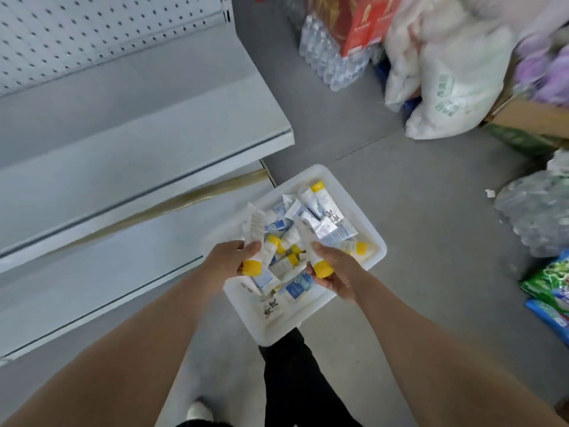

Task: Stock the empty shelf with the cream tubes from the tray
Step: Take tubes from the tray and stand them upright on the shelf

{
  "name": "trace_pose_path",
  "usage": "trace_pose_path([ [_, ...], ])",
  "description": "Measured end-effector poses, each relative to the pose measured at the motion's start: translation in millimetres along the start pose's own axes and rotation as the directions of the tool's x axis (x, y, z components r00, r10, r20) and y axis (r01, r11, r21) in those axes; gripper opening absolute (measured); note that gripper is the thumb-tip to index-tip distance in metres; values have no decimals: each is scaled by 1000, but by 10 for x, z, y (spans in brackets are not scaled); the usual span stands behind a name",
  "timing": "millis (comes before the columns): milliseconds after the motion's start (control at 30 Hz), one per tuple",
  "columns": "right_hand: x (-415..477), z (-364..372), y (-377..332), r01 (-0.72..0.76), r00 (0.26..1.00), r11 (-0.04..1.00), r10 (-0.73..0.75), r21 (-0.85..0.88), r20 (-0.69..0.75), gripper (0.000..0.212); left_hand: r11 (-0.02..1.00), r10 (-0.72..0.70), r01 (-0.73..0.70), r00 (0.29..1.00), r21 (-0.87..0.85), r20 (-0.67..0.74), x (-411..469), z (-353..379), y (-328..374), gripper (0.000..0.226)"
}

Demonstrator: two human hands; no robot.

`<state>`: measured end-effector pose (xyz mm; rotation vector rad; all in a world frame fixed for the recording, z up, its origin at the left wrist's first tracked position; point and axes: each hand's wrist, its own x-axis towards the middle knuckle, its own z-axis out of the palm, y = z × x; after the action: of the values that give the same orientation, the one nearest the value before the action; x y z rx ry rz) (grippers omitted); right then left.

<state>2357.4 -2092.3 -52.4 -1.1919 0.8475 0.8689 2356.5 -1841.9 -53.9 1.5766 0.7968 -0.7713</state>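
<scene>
head view: the empty shelf (129, 167) lies at left, ready for stock. a cream tube (257, 238) is gripped cap-down by the left hand (229, 261); another tube (314, 257) is clasped by the right hand (334, 272), both above the tray (374, 238) where the rest are piled.

Looks like a shop aisle mid-restock. Bare white metal shelving (147, 124) with a perforated back panel (92, 35) on the left, shrink-wrapped bottled water (329, 57) parked on the grey floor (400, 211), plus a red carton (360, 20), stuffed white bags (446, 87) and packaged goods (551, 291).
</scene>
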Motion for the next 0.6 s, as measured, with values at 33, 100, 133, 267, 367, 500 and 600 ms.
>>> trace_pose_path([
  [33,-111,124,9,17,998,1000,-18,22,65,48,999,39,-39,999,-23,-2,-150,-130,36,30],
  [100,-326,399,43,56,981,997,-65,53,183,51,989,118,-118,993,-93,-4,-471,-420,74,23],
  [133,-432,557,73,71,970,996,-83,60,228,53,979,157,-157,988,-130,-5,-643,-583,72,26],
  [267,-878,1356,260,140,920,985,-168,105,355,52,926,303,-299,953,-230,-20,-1411,-1324,-76,32],
  [367,-1306,2091,450,228,855,965,-263,132,447,49,858,396,-403,914,-317,-91,-2051,-1979,-282,35],
  [500,-1938,3137,686,297,738,943,-326,149,591,42,751,503,-546,837,-370,-215,-2963,-2887,-578,33],
  [600,-2404,3884,770,324,658,931,-349,167,668,41,685,555,-638,770,-352,-314,-3522,-3486,-728,32],
])
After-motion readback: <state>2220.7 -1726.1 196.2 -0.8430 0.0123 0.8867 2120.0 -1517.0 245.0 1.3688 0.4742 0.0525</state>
